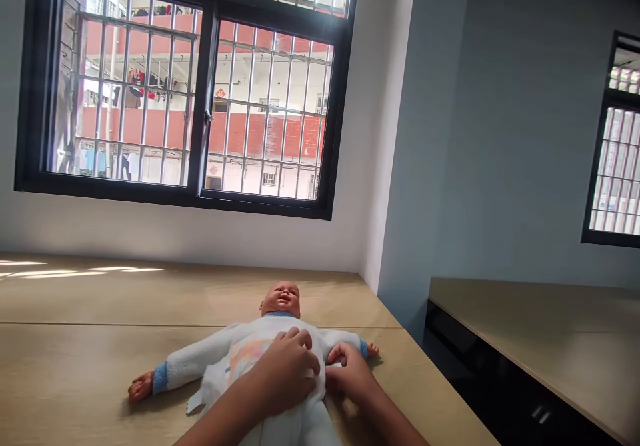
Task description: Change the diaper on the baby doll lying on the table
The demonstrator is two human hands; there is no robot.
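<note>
A baby doll (200, 356) in a white suit with blue cuffs and collar lies on its back on the table, arms spread, head toward the window. Over its belly lies a white diaper (247, 353) with a pale orange print, one tab sticking out at the left. My left hand (293, 369) rests on the diaper's front with curled fingers, closed on its right-hand edge. Beside the doll's right-hand side, my right hand (350, 374) pinches a small white tab of the diaper between thumb and fingers. My forearms hide part of the diaper and the doll's legs.
The wooden table (75, 359) has a seam across it and meets the wall below a barred window (200, 99). Its right edge slants toward me. Past a dark gap stands another wooden table (550, 326), and a second window (617, 166) is at far right.
</note>
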